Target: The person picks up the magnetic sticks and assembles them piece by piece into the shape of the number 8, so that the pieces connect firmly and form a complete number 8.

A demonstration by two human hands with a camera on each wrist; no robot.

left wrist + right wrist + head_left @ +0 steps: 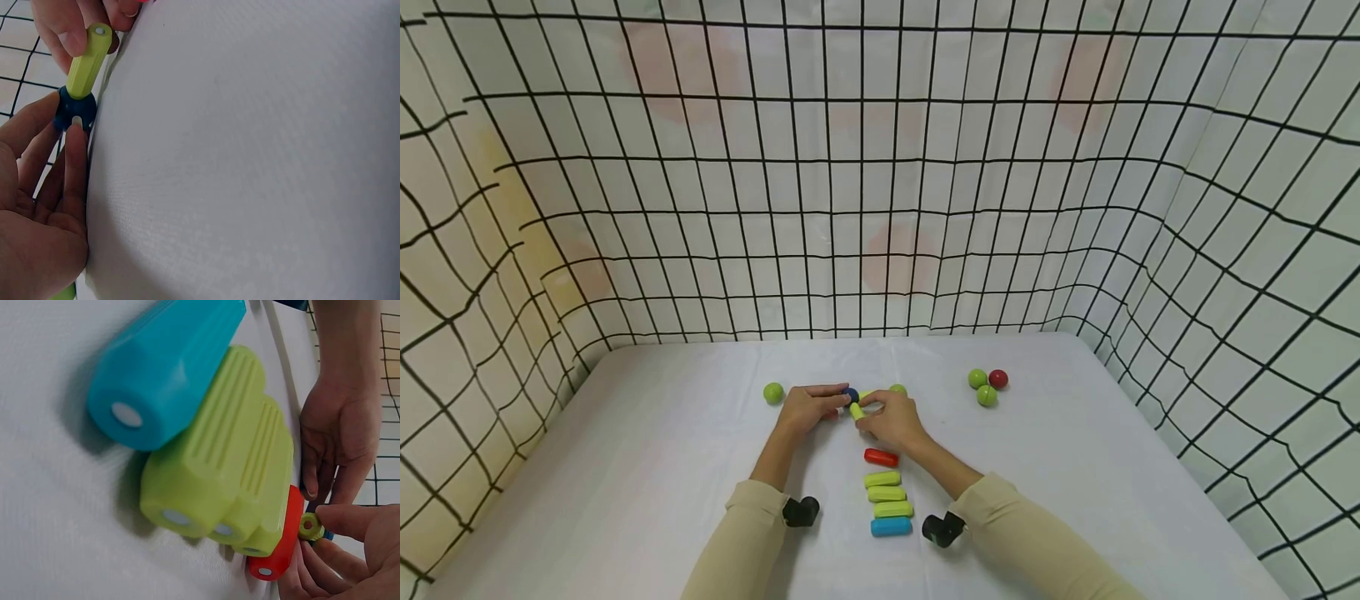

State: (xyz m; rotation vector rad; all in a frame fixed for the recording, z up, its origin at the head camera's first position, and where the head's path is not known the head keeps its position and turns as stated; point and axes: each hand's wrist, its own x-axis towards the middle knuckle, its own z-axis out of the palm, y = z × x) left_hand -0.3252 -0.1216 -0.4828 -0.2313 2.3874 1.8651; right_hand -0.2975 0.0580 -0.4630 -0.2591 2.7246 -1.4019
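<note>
A dark blue ball [851, 394] is pinched between the fingers and thumb of my left hand [805, 408]. My right hand [895, 419] pinches a short yellow-green rod [857, 411], its far end against the ball. In the left wrist view, the rod [89, 62] meets the blue ball [67, 109] end-on, and a small pale spot shows on the ball by the thumb. The right wrist view gives the rod's round near end [302, 526] between finger and thumb. Part of a red piece [831, 414] shows beneath my left hand. Behind my right fingers, another yellow-green piece [865, 394] is partly hidden.
Nearer my body lie a red rod [881, 457], several yellow-green rods [887, 493] and a blue rod [891, 527] in a column. Green balls sit left [773, 393] and behind my right hand [898, 389]. Two green balls [987, 395] and a red ball [998, 379] cluster right. Black netting [861, 212] surrounds the table.
</note>
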